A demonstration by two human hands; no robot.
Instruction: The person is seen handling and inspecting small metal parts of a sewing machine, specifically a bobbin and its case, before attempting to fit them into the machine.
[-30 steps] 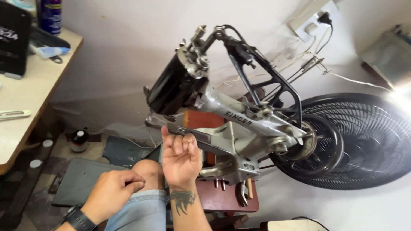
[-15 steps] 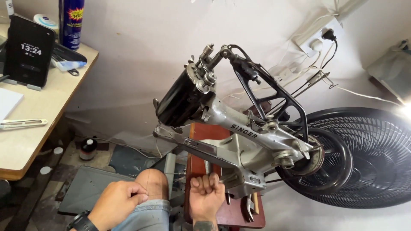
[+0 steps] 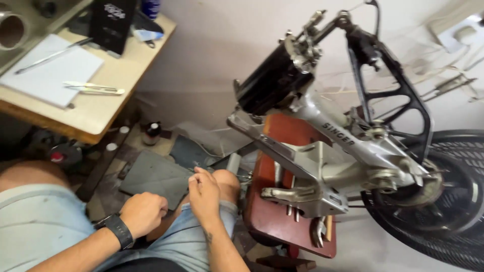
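A silver and black sewing machine [image 3: 322,151] is tilted back on its reddish wooden base [image 3: 282,221], with its underside and rods facing me. My right hand [image 3: 204,194] rests on my bare knee just left of the base, fingers bunched together, and I see nothing in them. It is clear of the machine. My left hand [image 3: 143,214], with a black watch on the wrist, lies as a closed fist on my denim shorts beside the right hand.
A wooden desk [image 3: 101,118] at the upper left carries white paper [image 3: 50,70], a pale metal tool [image 3: 93,89] and a dark upright device [image 3: 112,22]. A black fan [image 3: 454,211] stands right of the machine. A grey mat [image 3: 151,176] and a small bottle [image 3: 151,133] lie on the floor.
My right hand has come down from the machine's underside to my knee. The view has swung down and to the right. My left hand stays on my thigh.
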